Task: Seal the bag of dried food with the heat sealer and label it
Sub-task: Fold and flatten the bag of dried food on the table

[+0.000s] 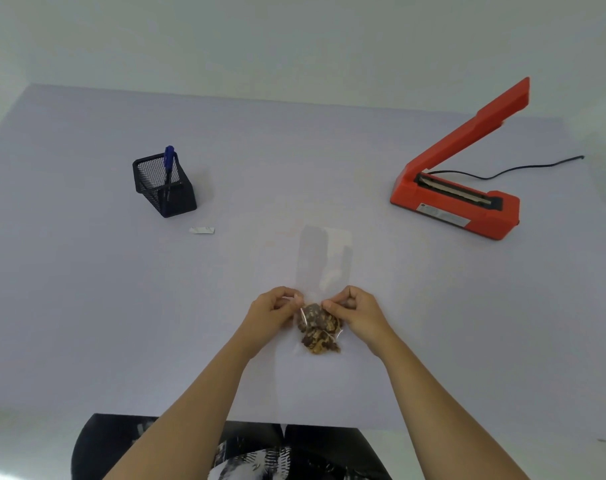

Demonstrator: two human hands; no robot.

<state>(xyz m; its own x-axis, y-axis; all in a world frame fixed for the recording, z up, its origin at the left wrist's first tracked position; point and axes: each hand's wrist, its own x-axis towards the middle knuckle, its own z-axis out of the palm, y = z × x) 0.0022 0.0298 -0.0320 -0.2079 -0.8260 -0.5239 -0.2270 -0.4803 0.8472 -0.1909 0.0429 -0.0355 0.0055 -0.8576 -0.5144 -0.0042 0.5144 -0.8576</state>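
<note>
A clear plastic bag (pixel 324 258) lies lengthwise on the table, its brown dried food (pixel 318 329) bunched at the near end. My left hand (pixel 273 311) pinches the bag's left edge just above the food. My right hand (pixel 355 311) pinches the right edge at the same height. The red heat sealer (pixel 457 199) stands at the far right with its arm raised. A small white label (pixel 202 230) lies flat to the left of the bag.
A black mesh pen holder (pixel 164 187) with a blue pen (pixel 169 161) stands at the far left. The sealer's black cord (pixel 523 167) trails off to the right. The pale table (pixel 87 306) ends at its front edge near my lap.
</note>
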